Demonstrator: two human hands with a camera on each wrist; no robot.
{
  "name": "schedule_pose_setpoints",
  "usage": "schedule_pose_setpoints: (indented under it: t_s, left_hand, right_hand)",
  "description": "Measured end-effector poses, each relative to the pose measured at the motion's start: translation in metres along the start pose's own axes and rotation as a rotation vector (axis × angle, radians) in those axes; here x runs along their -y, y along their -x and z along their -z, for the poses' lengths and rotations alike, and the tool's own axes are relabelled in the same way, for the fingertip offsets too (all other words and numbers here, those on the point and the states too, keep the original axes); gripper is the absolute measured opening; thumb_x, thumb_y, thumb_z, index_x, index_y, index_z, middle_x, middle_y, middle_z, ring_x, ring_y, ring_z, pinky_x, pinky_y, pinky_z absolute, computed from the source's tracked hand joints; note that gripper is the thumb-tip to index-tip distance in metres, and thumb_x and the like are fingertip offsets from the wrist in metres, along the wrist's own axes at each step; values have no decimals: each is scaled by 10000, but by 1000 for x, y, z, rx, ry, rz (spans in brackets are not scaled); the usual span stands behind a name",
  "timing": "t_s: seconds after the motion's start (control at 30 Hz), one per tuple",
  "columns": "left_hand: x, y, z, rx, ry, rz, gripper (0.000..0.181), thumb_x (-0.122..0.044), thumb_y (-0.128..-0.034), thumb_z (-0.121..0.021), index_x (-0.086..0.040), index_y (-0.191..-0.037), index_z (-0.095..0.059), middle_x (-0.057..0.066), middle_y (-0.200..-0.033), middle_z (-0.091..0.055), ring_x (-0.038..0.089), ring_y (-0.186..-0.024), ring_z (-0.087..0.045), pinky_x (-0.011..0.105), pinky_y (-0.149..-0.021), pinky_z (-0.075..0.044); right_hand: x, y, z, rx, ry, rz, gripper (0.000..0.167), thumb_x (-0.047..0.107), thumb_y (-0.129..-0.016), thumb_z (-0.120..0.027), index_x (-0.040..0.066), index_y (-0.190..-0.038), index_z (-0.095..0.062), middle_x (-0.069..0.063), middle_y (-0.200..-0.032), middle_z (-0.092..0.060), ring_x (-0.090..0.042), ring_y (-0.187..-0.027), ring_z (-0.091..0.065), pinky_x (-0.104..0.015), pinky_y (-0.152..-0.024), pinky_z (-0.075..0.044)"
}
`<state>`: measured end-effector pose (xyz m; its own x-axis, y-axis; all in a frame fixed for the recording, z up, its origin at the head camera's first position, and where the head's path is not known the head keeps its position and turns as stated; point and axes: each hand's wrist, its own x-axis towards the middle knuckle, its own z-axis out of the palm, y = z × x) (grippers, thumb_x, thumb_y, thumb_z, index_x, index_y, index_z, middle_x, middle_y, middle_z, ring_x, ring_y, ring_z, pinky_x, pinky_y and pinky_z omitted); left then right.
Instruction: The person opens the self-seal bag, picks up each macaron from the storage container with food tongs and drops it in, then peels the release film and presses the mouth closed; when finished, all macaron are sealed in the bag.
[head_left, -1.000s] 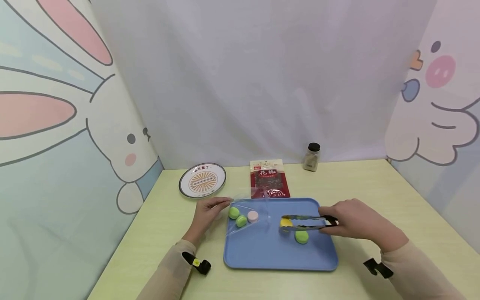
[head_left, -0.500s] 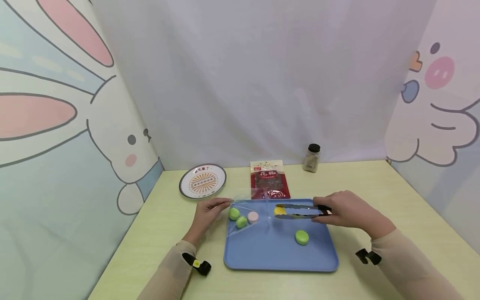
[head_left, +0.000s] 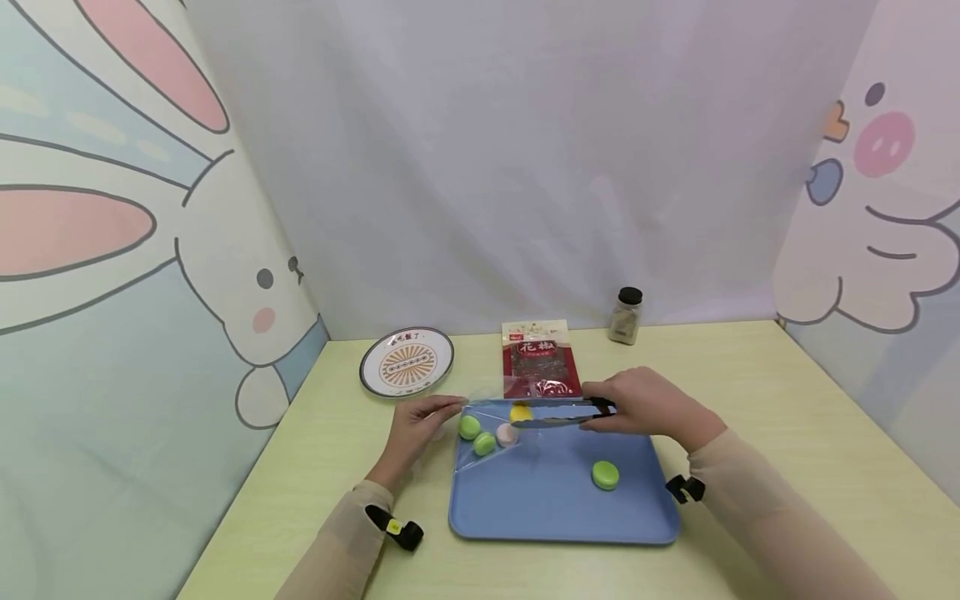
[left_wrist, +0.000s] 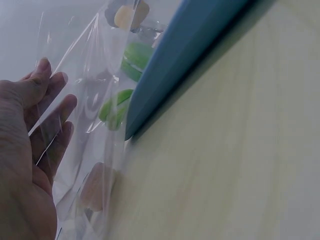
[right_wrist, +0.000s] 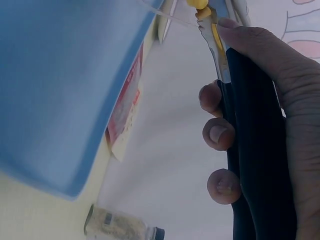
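My left hand [head_left: 420,425] pinches the edge of a clear plastic bag [left_wrist: 90,90] between thumb and fingers, over the tray's left side. Inside the bag lie two green macarons [head_left: 484,443] and a pink macaron [head_left: 507,434]. My right hand [head_left: 648,406] grips black-handled metal tongs [head_left: 558,422], which point left. Between the tongs' tips is a yellow macaron [head_left: 520,412], level with the bag's right-hand end; whether it is inside the bag I cannot tell. One green macaron [head_left: 605,475] sits on the right half of the blue tray [head_left: 540,508].
Behind the tray lies a red spice packet [head_left: 538,362]. A patterned plate [head_left: 407,362] stands at the back left, and a small black-capped jar [head_left: 625,317] at the back right. Printed cloth walls enclose the table [head_left: 750,400] at both sides and the back.
Gripping the tongs, my right hand has carried the yellow macaron from beside the green macaron on the tray leftward and away from me to the bag. My left hand has stayed still.
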<state>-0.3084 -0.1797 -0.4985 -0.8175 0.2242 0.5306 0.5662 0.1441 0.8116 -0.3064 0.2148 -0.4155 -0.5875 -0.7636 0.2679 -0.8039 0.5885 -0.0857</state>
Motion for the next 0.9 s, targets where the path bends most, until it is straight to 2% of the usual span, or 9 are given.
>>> schedule_pose_setpoints:
  t_s: [0.1, 0.2, 0.37, 0.43, 0.63, 0.9]
  left_hand:
    - [-4, -1, 0, 5, 7, 10, 146, 24, -921, -698, 19, -1049, -767, 108, -1042, -762, 187, -1006, -722, 317, -877, -588]
    - [-17, -2, 1, 9, 15, 13, 140, 15, -920, -704, 30, -1045, -764, 112, -1037, -763, 175, -1002, -723, 317, -878, -588]
    - [-31, -3, 0, 10, 29, -34, 134, 45, -920, -689, 70, -1037, -749, 155, -1032, -756, 168, -985, -725, 297, -863, -591]
    - [-26, -3, -1, 11, 35, -43, 135, 57, -922, -680, 82, -1039, -743, 174, -1036, -750, 175, -986, -725, 295, -861, -592]
    - [-4, -2, -1, 2, 14, -19, 143, 47, -923, -684, 58, -1048, -753, 176, -1041, -749, 172, -989, -725, 293, -857, -594]
    - [-1, -2, 1, -4, -3, -16, 139, -62, -931, -718, -36, -1052, -781, 93, -1033, -766, 203, -990, -727, 308, -860, -594]
  right_hand:
    - [2, -15, -6, 13, 9, 13, 303, 446, -835, -811, 216, -930, -639, 208, -635, -467, 9, -535, -412, -208, -496, -366]
    - [6, -30, -12, 9, 10, 40, 313, 443, -830, -816, 204, -935, -645, 191, -628, -458, -3, -532, -408, -217, -495, -363]
    - [14, -52, -21, -8, 19, 65, 311, 439, -846, -802, 210, -953, -620, 168, -632, -456, -17, -529, -412, -233, -487, -361]
    - [16, -58, -25, -2, 29, 56, 312, 446, -853, -794, 212, -947, -610, 161, -624, -452, -20, -522, -411, -237, -480, -360]
    - [20, -63, -34, 39, 24, 40, 351, 473, -849, -789, 191, -995, -637, 153, -614, -459, -32, -518, -422, -244, -474, -360]
    - [21, -57, -30, 48, 11, -21, 443, 506, -833, -791, 157, -1073, -661, 139, -617, -449, -41, -516, -402, -258, -489, -356]
